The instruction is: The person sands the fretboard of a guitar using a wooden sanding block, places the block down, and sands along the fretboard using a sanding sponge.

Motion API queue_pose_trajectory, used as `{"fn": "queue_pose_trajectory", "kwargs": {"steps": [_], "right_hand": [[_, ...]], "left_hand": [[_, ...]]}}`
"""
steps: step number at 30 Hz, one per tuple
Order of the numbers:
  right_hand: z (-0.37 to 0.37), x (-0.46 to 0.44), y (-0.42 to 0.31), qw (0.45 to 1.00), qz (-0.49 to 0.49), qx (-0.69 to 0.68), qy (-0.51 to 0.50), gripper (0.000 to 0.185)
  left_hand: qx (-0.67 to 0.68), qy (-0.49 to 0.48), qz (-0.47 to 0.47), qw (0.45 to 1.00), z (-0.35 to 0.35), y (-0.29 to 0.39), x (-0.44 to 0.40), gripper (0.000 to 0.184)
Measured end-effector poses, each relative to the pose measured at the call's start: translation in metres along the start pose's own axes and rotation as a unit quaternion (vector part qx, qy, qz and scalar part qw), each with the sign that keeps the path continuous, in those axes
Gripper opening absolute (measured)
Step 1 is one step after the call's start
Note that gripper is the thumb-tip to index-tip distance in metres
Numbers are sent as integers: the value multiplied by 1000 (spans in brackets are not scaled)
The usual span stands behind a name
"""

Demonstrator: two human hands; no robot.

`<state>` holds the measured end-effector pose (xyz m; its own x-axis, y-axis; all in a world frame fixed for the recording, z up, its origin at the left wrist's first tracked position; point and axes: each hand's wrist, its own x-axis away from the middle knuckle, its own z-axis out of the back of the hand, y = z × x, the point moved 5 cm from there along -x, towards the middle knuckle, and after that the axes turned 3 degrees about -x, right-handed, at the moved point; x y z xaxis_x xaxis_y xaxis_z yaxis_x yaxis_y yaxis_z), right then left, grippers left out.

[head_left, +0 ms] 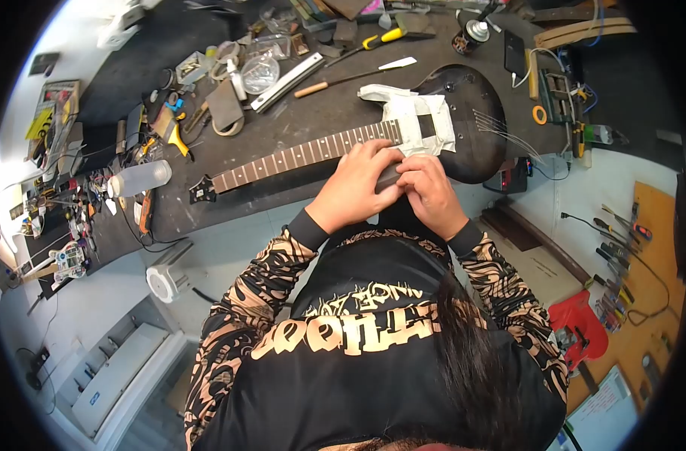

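Observation:
A dark electric guitar (478,98) lies across the bench, its neck to the left. Pale masking tape (442,113) covers the body around the pickup area near the end of the fretboard (305,154). Loose strings (508,131) stick out from the bridge side. My left hand (362,180) is curled at the near edge of the neck's body end, fingertips by the last frets. Beside it, my right hand (431,194) has its fingers bent at the tape's lower edge. Between both hands shows a small grey-brown block-like piece (388,179), mostly hidden by my fingers.
Beyond the neck lie a wooden-handled tool (313,89), a metal straight bar (287,83) and a yellow-handled screwdriver (384,37). A spray can (471,36) and a phone (514,56) are behind the body. A plastic bottle (142,178) and clutter fill the left side.

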<state>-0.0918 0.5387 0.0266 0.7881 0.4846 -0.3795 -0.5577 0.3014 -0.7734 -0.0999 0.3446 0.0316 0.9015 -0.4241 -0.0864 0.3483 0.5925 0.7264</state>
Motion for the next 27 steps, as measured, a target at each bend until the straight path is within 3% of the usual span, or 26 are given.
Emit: {"fn": "queue_pose_trajectory", "kwargs": {"steps": [4, 7, 9, 15, 19, 27], "right_hand": [[5, -9, 65, 998, -18, -54, -22, 41], [6, -16, 100, 996, -50, -70, -10, 47], [5, -11, 125, 996, -66, -54, -6, 53], [6, -4, 156, 992, -118, -36, -22, 54], [3, -2, 166, 993, -111, -31, -40, 53], [6, -1, 171, 991, -115, -58, -38, 53]], "left_hand": [[21, -44, 86, 995, -17, -28, -36, 51], [-144, 26, 111, 983, -20, -35, -55, 51], [-171, 45, 138, 974, -36, -48, -59, 53], [-199, 24, 141, 969, -63, -51, -71, 55], [-251, 52, 237, 937, -33, -78, -40, 54], [-199, 57, 201, 957, -63, -60, -63, 57]]}}
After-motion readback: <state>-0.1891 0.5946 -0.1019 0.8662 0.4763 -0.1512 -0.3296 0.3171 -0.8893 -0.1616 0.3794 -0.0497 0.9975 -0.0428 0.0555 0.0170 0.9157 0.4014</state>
